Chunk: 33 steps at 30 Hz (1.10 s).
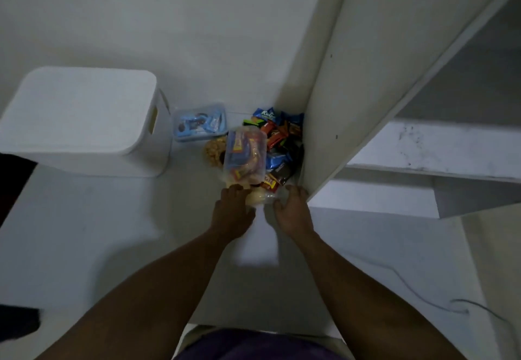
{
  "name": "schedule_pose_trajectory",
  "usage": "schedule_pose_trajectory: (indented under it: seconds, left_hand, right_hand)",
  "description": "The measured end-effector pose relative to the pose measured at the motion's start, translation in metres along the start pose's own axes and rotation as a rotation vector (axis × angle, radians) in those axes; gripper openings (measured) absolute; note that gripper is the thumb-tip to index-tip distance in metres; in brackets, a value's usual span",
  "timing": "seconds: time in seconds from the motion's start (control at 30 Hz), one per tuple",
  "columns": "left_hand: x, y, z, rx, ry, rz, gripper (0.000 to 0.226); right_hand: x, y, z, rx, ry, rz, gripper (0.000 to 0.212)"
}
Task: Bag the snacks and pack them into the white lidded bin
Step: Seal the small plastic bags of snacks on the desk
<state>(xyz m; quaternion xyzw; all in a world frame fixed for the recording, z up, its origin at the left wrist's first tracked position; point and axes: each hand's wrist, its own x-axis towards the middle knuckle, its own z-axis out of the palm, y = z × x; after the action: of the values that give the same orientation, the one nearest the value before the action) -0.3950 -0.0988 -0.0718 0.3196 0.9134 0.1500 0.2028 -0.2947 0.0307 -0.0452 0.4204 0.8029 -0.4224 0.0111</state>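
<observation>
A clear plastic bag [244, 159] stuffed with colourful snack packets lies on the white floor. Behind and right of it sits a loose pile of snack packets [282, 134] against a white shelf panel. My left hand [232, 210] touches the near end of the bag, fingers curled on the plastic. My right hand [291, 213] is at the bag's near right corner, fingers bent around clear plastic by a pale snack [255, 197]. The white lidded bin [84, 123] stands at the left with its lid on.
A clear lidded box [200, 123] with blue packets sits between the bin and the pile. Beside it lies a round yellowish snack [214, 151]. The white shelf unit [366, 77] rises on the right. A thin cable [451, 303] trails on the floor at the lower right.
</observation>
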Motion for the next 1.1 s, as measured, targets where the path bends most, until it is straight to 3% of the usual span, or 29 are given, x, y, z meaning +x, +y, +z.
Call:
schedule_pose_trajectory:
  seconds: [0.27,0.37,0.43,0.57,0.73,0.83,0.9,1.0,1.1]
  left_hand:
    - [0.004,-0.013,-0.013,-0.032,0.01,0.054,0.058]
    - [0.002,-0.017,-0.018,-0.144,0.033,0.013,0.05]
    - [0.01,-0.028,-0.013,-0.22,0.029,0.022,0.04]
    - [0.009,-0.032,-0.013,-0.389,0.083,0.091,0.044]
    - [-0.007,-0.009,-0.038,-0.636,0.084,0.077,0.048]
    - [-0.012,0.007,-0.054,-0.718,0.01,-0.005,0.03]
    - [-0.014,0.019,-0.068,-0.893,-0.031,-0.055,0.012]
    - [-0.013,0.039,-0.087,-1.198,-0.098,-0.211,0.019]
    - [-0.017,0.049,-0.097,-1.234,-0.159,-0.28,0.011]
  right_hand:
    - [0.008,-0.032,0.015,0.371,0.265,0.287,0.054]
    - [0.01,-0.048,0.003,0.804,0.14,0.52,0.044]
    - [0.004,-0.064,-0.012,0.899,-0.018,0.524,0.021]
    - [-0.005,-0.084,-0.036,0.845,-0.144,0.367,0.02]
    - [-0.009,-0.094,-0.05,0.646,-0.042,0.195,0.017]
    - [-0.017,-0.091,-0.051,0.498,0.016,0.133,0.015]
    - [-0.021,-0.088,-0.049,0.427,0.004,0.114,0.015]
    - [-0.029,-0.085,-0.048,0.359,-0.087,0.138,0.018]
    - [-0.035,-0.08,-0.044,0.334,-0.142,0.15,0.016]
